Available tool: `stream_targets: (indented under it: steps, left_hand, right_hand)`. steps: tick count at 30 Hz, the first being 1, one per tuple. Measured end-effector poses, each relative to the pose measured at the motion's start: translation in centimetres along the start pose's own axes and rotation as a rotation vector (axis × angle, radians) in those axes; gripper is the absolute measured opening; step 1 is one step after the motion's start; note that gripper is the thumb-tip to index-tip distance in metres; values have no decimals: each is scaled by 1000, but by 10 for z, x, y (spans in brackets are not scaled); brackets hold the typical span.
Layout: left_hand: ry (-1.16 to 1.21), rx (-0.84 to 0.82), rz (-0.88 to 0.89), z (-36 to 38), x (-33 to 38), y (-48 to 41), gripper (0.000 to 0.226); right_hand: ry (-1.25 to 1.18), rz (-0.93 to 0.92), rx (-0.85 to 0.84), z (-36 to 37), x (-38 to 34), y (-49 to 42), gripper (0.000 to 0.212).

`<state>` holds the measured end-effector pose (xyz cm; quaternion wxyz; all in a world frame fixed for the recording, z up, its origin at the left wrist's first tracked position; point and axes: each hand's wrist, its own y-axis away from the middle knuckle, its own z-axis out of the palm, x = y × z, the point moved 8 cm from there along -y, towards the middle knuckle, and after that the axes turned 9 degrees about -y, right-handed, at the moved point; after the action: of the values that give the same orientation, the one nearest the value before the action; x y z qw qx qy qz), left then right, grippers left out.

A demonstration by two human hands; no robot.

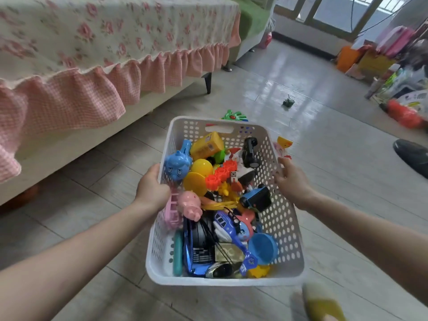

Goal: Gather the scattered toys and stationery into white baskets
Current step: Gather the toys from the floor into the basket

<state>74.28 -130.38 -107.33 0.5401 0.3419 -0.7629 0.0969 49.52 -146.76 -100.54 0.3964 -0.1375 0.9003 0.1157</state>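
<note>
A white perforated basket [280, 218] hangs above the floor, filled with toys: a blue figure [177, 164], a yellow box [207, 144], an orange gear strip [221, 174], a pink pig [191, 205], toy cars and a blue cup [262, 247]. My left hand [151, 188] grips the basket's left rim, fingers curled over the edge. My right hand [290, 180] is at the right rim with fingers spread and relaxed; whether it touches the wall is unclear. On the floor beyond lie a green hand clapper [234, 115], a small green tank [288, 102] and a yellow-pink toy [283, 144].
A sofa with a floral, pink-frilled cover [92, 66] fills the left side. Bags and cluttered items [393, 72] pile up at the far right. A black shoe [412, 156] lies at the right edge; my yellow slipper [322, 302] is below the basket.
</note>
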Motion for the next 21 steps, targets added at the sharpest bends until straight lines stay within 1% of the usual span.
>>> stream_targets:
  steps: [3,6,11,13,14,17,21]
  left_hand:
    - [-1,41,-4,-10,7,-5,53]
    - [-15,88,-27,-17,5,-10,52]
    - [-121,229,-109,-20,-5,-17,49]
    - [-165,258,-138,-18,-8,-15,49]
    - [-187,291,-167,-10,-7,-21,48]
    - [-225,350,-216,-5,-5,-24,44]
    - [-287,470,-308,5,1,-21,50]
  right_hand:
    - [-18,-70,-8,4,-15,-18,38]
    - [-29,-88,-62,17,-17,-43,35]
    - [-46,-132,-193,52,-8,-91,42]
    - [-56,-144,-244,65,-3,-104,43]
    - [-69,-152,-292,70,2,-118,44]
    - [-112,-181,-395,83,5,-139,37]
    - [-122,-238,-519,93,1,-169,29]
